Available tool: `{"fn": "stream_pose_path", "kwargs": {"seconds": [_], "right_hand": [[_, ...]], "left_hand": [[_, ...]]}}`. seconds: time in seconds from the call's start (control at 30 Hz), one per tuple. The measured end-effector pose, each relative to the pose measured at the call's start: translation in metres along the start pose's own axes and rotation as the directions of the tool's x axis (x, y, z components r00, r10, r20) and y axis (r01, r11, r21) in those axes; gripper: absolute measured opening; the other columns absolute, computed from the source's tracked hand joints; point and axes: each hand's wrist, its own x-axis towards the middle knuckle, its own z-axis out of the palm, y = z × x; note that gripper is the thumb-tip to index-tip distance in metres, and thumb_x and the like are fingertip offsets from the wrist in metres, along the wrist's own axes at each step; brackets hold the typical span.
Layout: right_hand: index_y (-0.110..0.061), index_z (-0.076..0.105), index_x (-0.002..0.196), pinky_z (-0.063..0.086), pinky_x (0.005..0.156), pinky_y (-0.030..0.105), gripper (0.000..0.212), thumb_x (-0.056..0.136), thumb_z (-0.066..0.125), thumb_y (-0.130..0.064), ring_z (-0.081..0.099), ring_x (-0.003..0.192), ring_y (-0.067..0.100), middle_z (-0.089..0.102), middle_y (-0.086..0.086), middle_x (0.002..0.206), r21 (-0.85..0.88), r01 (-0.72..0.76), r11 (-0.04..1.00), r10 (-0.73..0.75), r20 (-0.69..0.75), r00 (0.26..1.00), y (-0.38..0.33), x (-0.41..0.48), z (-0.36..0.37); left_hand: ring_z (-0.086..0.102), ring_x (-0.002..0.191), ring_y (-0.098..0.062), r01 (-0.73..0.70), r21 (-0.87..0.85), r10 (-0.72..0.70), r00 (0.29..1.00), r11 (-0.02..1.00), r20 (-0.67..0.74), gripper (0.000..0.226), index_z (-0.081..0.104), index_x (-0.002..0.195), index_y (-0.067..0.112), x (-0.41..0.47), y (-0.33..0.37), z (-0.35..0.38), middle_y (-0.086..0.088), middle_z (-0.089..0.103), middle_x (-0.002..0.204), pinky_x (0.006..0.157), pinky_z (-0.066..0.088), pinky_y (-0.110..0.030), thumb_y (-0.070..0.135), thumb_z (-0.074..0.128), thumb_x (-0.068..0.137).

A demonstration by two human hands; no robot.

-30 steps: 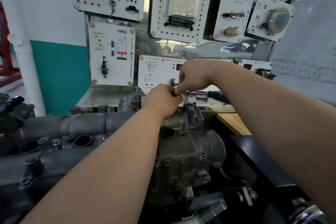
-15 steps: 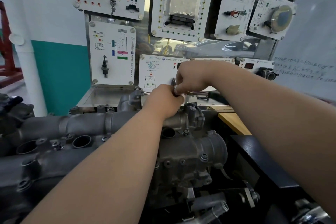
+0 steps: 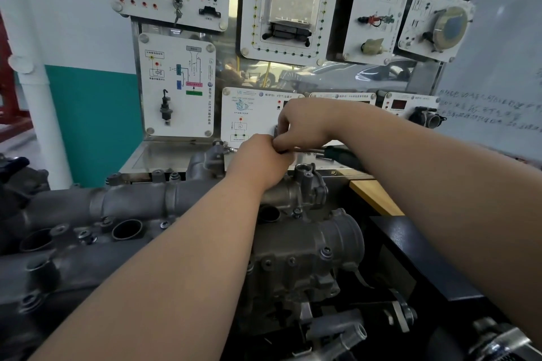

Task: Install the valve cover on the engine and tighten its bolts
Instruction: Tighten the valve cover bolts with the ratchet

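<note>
The grey valve cover [image 3: 88, 228] lies on the engine [image 3: 299, 261] across the lower left, with round holes and bolts on top. Both hands meet at its far end. My left hand [image 3: 259, 160] is curled over that end, fingers closed around the head of a ratchet wrench [image 3: 337, 154]. My right hand [image 3: 302, 124] sits just above, pinching the top of the wrench head. The wrench's shaft and dark handle stick out to the right. The bolt under the hands is hidden.
A training board [image 3: 287, 6] with white electrical panels stands right behind the engine. A wooden bench edge [image 3: 375, 196] and a black frame [image 3: 425, 258] lie to the right. A white pipe [image 3: 38, 97] runs down the left wall.
Both hands stay at the wrench head at the far end of the cover; the right hand has shifted slightly over it. The wrench handle still points right.
</note>
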Motion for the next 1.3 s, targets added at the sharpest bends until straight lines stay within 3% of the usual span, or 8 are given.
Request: {"fn": "stream_pose_path", "kwargs": {"seconds": [0.13, 0.27, 0.47, 0.73, 0.87, 1.03, 1.2, 1.3], "right_hand": [[-0.013, 0.065, 0.076, 0.036, 0.053, 0.027, 0.028, 0.084, 0.058, -0.039, 0.055, 0.069, 0.021, 0.062, 0.001, 0.071, -0.086, -0.022, 0.996, 0.024, 0.024, 0.999, -0.009, 0.0, -0.001], [-0.01, 0.071, 0.09, 0.04, 0.06, 0.027, 0.036, 0.085, 0.06, -0.043, 0.06, 0.078, 0.022, 0.067, 0.005, 0.084, -0.035, 0.0, 0.999, 0.001, 0.039, 0.999, -0.005, -0.005, -0.003], [-0.014, 0.047, 0.055, 0.027, 0.047, 0.028, 0.04, 0.089, 0.053, -0.033, 0.043, 0.052, 0.017, 0.049, 0.003, 0.055, -0.182, -0.075, 0.981, 0.077, 0.0, 0.997, -0.019, -0.012, -0.003], [-0.012, 0.046, 0.058, 0.028, 0.049, 0.029, 0.045, 0.094, 0.047, -0.04, 0.042, 0.053, 0.017, 0.047, 0.004, 0.058, -0.032, -0.16, 0.987, 0.159, -0.038, 0.987, -0.02, -0.025, 0.007], [-0.011, 0.046, 0.056, 0.03, 0.05, 0.029, 0.05, 0.097, 0.045, -0.039, 0.042, 0.053, 0.018, 0.048, 0.004, 0.056, -0.001, -0.157, 0.988, 0.157, -0.013, 0.987, -0.02, -0.031, 0.008], [-0.011, 0.052, 0.068, 0.031, 0.05, 0.029, 0.042, 0.101, 0.044, -0.037, 0.046, 0.057, 0.016, 0.052, 0.003, 0.065, 0.079, -0.139, 0.987, 0.146, -0.091, 0.985, -0.021, -0.042, 0.002], [-0.004, 0.068, 0.093, 0.036, 0.054, 0.029, 0.043, 0.1, 0.044, -0.039, 0.055, 0.068, 0.019, 0.062, 0.008, 0.078, 0.106, -0.145, 0.984, 0.152, -0.061, 0.986, -0.011, -0.066, 0.002], [-0.006, 0.068, 0.092, 0.04, 0.057, 0.027, 0.043, 0.099, 0.045, -0.041, 0.06, 0.071, 0.022, 0.065, 0.008, 0.079, 0.277, -0.154, 0.948, 0.198, -0.141, 0.97, -0.007, -0.09, 0.012]], "left_hand": [[0.053, 0.064, -0.016, 0.011, -0.005, -0.011, 1.0, 1.0, -0.01, 0.027, 0.051, 0.059, 0.022, 0.001, 0.0, -0.001, 0.002, 0.057, 0.063, 0.049, 0.033, -0.024, 0.035, 0.062, 0.079], [0.056, 0.068, -0.018, 0.01, -0.001, -0.01, 1.0, 1.0, 0.021, 0.025, 0.055, 0.062, 0.021, 0.001, 0.0, -0.002, 0.0, 0.059, 0.067, 0.052, 0.037, -0.025, 0.035, 0.064, 0.08], [0.055, 0.067, -0.021, -0.014, -0.003, 0.014, 1.0, 1.0, 0.017, 0.02, 0.056, 0.063, 0.018, -0.001, 0.001, -0.002, -0.002, 0.06, 0.066, 0.053, 0.038, -0.026, 0.03, 0.062, 0.078], [0.054, 0.07, -0.021, -0.039, 0.033, 0.038, 0.999, 0.999, 0.015, 0.026, 0.056, 0.063, 0.02, -0.003, 0.003, -0.005, -0.001, 0.059, 0.069, 0.055, 0.037, -0.027, 0.037, 0.065, 0.08], [0.046, 0.059, -0.016, -0.054, 0.037, 0.055, 0.998, 0.998, -0.013, 0.034, 0.049, 0.053, 0.02, -0.006, 0.003, -0.007, 0.002, 0.052, 0.058, 0.048, 0.029, -0.024, 0.03, 0.064, 0.081], [0.049, 0.057, -0.018, -0.093, -0.09, 0.08, 0.987, 0.992, -0.138, 0.03, 0.055, 0.054, 0.017, -0.011, 0.007, -0.012, -0.003, 0.057, 0.057, 0.049, 0.034, -0.025, 0.025, 0.063, 0.082], [0.05, 0.058, -0.012, -0.094, -0.133, 0.103, 0.993, 0.987, 0.061, 0.027, 0.059, 0.059, 0.023, -0.022, 0.01, -0.01, 0.004, 0.058, 0.06, 0.053, 0.036, -0.026, 0.04, 0.069, 0.079], [0.052, 0.059, -0.01, -0.134, -0.084, 0.139, 0.989, 0.987, 0.054, 0.027, 0.06, 0.061, 0.025, -0.032, 0.018, -0.011, 0.007, 0.059, 0.061, 0.054, 0.036, -0.026, 0.045, 0.068, 0.078]]}}
